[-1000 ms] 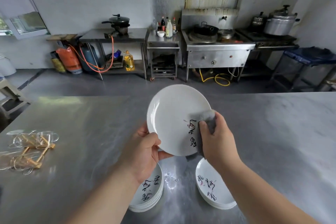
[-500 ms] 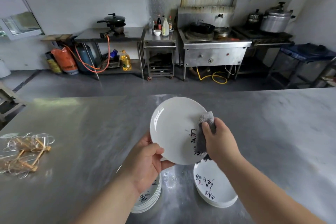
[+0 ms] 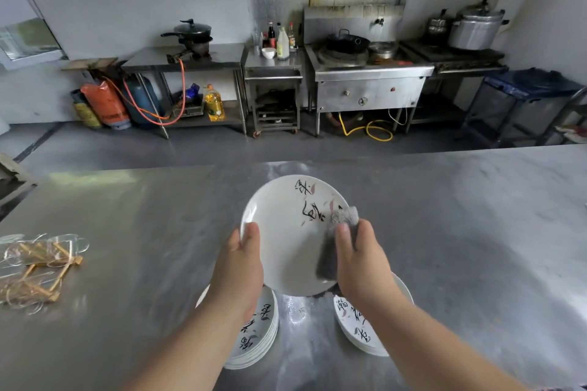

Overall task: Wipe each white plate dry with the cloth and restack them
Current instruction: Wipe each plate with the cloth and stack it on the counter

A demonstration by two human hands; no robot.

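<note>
A white plate with black brush writing is held tilted above the steel table. My left hand grips its left rim, thumb on the face. My right hand grips a grey cloth and presses it against the plate's right side. Below my left arm stands a stack of several white plates. A second, lower stack of plates lies under my right wrist, partly hidden by it.
A heap of clear glass pieces with wooden sticks lies at the table's left edge. Water drops shine between the two stacks. Beyond the table are a floor gap, a wok stove and steel side tables.
The plate has been turned in my hands, so its writing now sits at the upper right. The cloth has slid down the plate's right side. The camera has tipped lower.
</note>
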